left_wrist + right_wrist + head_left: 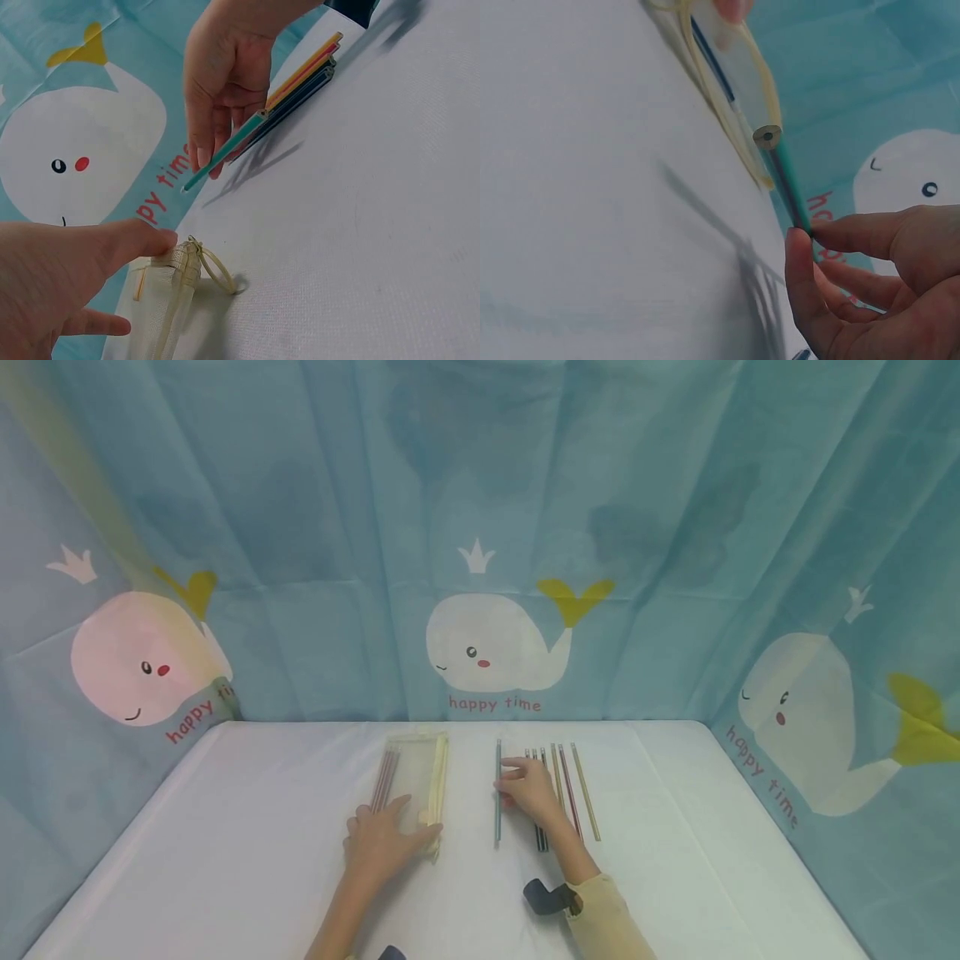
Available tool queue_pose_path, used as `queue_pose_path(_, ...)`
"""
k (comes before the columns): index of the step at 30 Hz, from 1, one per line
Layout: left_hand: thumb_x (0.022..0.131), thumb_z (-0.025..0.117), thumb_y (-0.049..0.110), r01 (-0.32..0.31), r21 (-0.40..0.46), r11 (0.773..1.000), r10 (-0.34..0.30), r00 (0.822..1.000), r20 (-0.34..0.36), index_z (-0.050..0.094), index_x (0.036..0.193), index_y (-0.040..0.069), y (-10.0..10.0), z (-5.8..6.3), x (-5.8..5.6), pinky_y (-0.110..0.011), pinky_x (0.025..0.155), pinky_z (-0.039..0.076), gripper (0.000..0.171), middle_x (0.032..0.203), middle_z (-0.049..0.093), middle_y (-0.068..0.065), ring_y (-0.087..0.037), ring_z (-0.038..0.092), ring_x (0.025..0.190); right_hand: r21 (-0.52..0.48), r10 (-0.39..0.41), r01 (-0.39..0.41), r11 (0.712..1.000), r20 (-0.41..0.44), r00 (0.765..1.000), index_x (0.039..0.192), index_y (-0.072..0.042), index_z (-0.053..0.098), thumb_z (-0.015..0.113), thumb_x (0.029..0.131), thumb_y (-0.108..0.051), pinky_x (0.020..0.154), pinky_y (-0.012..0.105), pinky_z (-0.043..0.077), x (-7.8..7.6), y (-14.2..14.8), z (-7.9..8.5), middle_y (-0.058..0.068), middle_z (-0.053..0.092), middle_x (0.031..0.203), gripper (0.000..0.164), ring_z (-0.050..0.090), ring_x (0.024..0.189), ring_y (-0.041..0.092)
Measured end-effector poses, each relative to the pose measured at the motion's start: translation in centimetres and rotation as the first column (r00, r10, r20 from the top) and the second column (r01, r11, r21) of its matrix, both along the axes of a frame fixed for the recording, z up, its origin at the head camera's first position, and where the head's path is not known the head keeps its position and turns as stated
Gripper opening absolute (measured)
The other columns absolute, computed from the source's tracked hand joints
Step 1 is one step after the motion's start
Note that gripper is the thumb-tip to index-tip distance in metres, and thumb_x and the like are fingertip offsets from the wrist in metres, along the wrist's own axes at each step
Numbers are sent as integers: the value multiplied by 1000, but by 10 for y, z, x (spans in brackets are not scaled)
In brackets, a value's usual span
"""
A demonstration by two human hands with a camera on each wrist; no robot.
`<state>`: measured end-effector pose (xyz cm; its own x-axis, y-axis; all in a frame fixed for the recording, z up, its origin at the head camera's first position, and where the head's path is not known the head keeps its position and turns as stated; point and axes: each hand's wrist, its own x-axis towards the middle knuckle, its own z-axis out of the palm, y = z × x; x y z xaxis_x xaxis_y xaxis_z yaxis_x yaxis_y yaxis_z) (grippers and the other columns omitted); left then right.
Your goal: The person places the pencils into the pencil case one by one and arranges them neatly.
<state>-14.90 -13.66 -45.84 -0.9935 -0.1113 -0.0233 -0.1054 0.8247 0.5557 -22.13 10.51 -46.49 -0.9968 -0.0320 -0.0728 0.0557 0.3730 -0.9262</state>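
Note:
My right hand (528,789) pinches a green pencil (791,180) between thumb and fingertips, with its flat end toward the right wrist camera. The pencil appears raised, its shadow falling on the white tabletop. On the left lies a see-through mesh zip pouch (411,768) with cream edging and several dark reddish pencils (385,777) along its left side. My left hand (386,839) rests on the pouch's near end, fingers spread. Its thumb (142,238) touches the corner by the zip, where a cream loop (217,271) hangs.
Several pencils (587,793) in yellow, red and dark colours lie side by side right of the right hand, partly covered by that hand and forearm. The white table (712,860) meets a blue whale-print curtain (337,652) at the back and sides.

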Motion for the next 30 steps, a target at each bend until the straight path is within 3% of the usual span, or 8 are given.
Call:
queue_pose_path(15, 82, 82, 58, -9, 30, 1000, 9, 1000, 1, 63, 142, 3, 0, 2, 2, -58, 83, 43, 84, 116, 54, -31, -41, 48, 101, -17, 93, -93, 996, 0, 996, 139, 7, 62, 74, 93, -3, 66, 31, 61, 4, -21, -2, 17, 76, 102, 49, 71, 69, 14)
queue_pose_path(30, 82, 82, 59, -8, 23, 1000, 8, 1000, -5, 64, 142, 3, 0, 3, 2, -59, 83, 44, 84, 116, 55, -32, -42, 50, 101, -42, 143, -143, 989, 9, 990, 139, 6, 62, 75, 92, -3, 67, 30, 61, -4, -44, -2, 19, 76, 105, 50, 71, 69, 14)
